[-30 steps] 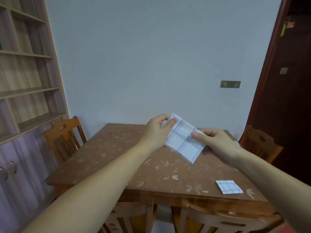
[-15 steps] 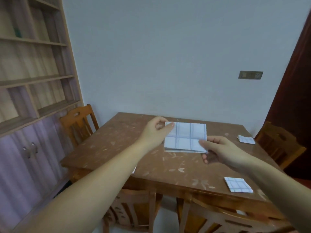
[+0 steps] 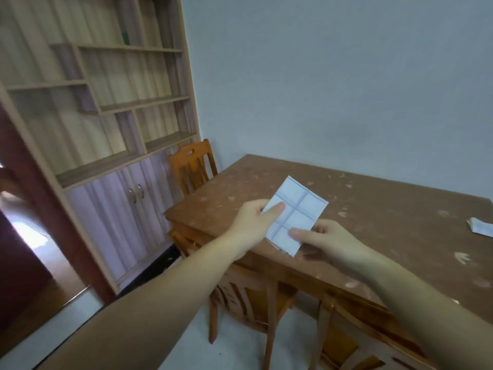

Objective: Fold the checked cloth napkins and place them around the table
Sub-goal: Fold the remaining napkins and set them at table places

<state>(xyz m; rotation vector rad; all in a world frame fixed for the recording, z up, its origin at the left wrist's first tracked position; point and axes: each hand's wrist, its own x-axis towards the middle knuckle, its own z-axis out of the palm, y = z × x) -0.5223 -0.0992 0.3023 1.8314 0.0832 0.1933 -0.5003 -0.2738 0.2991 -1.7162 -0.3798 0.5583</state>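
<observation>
Holding a folded checked napkin (image 3: 295,215) in the air over the near-left corner of the table (image 3: 373,209), tilted, one corner pointing far. Pinching its left edge with the left hand (image 3: 253,222), thumb lying on top. Pinching its near-right edge with the right hand (image 3: 328,243), thumb on top, other fingers hidden beneath. Judging the cloth light, soft and limp: likely drooping or springing open if gripped at a single corner, so gripping across the folded layers at opposite edges looks the safer hold. Lying flat on the far-right side of the table, well apart, a second folded napkin (image 3: 481,227), partly cut off by the frame edge. Standing tucked under the near edge, a wooden chair (image 3: 248,295); another chair (image 3: 192,166) at the far-left side.
</observation>
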